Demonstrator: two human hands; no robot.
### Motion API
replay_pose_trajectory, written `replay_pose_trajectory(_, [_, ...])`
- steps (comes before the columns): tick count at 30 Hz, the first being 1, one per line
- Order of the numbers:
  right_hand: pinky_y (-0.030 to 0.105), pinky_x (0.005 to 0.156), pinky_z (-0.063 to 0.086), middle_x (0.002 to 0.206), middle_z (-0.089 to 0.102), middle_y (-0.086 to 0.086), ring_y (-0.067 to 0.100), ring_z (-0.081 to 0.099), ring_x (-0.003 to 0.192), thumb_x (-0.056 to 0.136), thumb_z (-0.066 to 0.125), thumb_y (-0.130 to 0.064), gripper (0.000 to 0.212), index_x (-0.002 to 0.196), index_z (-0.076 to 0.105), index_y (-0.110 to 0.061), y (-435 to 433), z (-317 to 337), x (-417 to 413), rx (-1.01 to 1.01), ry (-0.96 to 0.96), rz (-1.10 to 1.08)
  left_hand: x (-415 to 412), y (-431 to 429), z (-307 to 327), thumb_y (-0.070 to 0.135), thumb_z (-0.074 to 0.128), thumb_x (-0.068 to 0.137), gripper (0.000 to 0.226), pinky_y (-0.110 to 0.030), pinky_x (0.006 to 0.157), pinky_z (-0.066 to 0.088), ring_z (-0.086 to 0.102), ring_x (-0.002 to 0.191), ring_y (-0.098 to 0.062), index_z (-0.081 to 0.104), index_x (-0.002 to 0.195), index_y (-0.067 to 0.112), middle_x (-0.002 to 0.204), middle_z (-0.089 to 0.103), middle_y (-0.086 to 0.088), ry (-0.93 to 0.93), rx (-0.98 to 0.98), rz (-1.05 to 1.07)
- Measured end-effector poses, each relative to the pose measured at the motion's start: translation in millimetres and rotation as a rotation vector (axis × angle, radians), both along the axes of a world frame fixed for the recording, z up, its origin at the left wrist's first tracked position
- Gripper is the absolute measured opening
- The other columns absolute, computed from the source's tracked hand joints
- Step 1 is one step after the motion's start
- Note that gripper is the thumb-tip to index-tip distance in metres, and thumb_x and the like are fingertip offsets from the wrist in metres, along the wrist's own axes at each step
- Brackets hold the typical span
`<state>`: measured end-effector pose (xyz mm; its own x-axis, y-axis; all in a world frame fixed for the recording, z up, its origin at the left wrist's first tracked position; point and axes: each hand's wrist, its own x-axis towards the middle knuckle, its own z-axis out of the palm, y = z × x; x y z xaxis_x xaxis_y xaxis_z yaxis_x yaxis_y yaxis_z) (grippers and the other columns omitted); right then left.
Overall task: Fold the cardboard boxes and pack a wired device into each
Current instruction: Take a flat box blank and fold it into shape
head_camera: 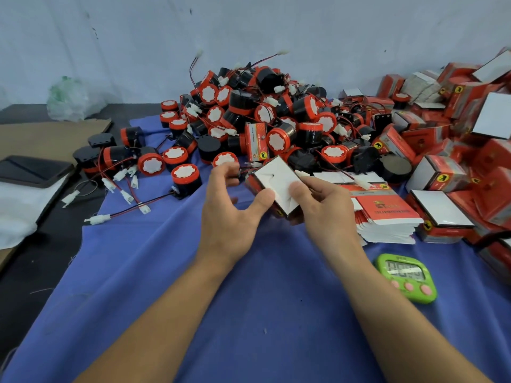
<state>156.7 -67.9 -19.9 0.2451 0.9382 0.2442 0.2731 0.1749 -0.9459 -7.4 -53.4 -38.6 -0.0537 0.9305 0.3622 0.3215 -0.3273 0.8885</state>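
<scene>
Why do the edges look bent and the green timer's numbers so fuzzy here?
Head view: the wide-angle lens bends the edges, so the stacked boxes at right lean; the green timer is blurred, digits unreadable; light is even, shadows on the blue cloth faint.
</scene>
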Motion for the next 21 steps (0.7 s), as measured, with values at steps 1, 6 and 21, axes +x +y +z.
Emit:
replay_pose_trajectory(1, [0.048,0.065,0.061,0.075,0.076,-0.007,0.019,0.071,0.063,0.099,0.063,-0.028,0.037,0.079,0.072,-0.058,-0.3,-0.3,-0.9,0.012,-0.024,-0.025,2.1,-0.1,0.4,0.069,0.066,0.071,0.053,-0.007,0.085,0.044,0.056,0.114,0.009,0.053,0.115,0.043,0.117,0.063,0.028,-0.001,-0.050,0.013])
replay_pose_trajectory(6, [0.035,0.064,0.058,0.076,0.073,-0.020,0.010,0.069,0.062,0.096,0.065,-0.030,0.033,0.083,0.069,-0.060,-3.5,-0.1,-7.9,0.045,-0.132,-0.022,0.3,8.5,-3.1,0.051,0.076,0.075,0.046,-0.013,0.082,0.052,0.067,0.108,0.004,0.065,0.118,0.040,0.113,0.074,0.024,-0.222,-0.294,-0.177])
replay_pose_trajectory(21, [0.018,0.059,0.035,0.064,0.059,-0.009,0.010,0.052,0.069,0.100,0.056,-0.034,0.024,0.081,0.066,-0.023,-6.9,-4.5,-16.8,-0.012,-0.385,-0.216,-1.9,9.6,-1.4,0.018,0.081,0.069,0.058,-0.036,0.090,0.061,0.074,0.108,-0.016,0.065,0.125,0.025,0.114,0.078,0.004,-0.376,-0.384,-0.296])
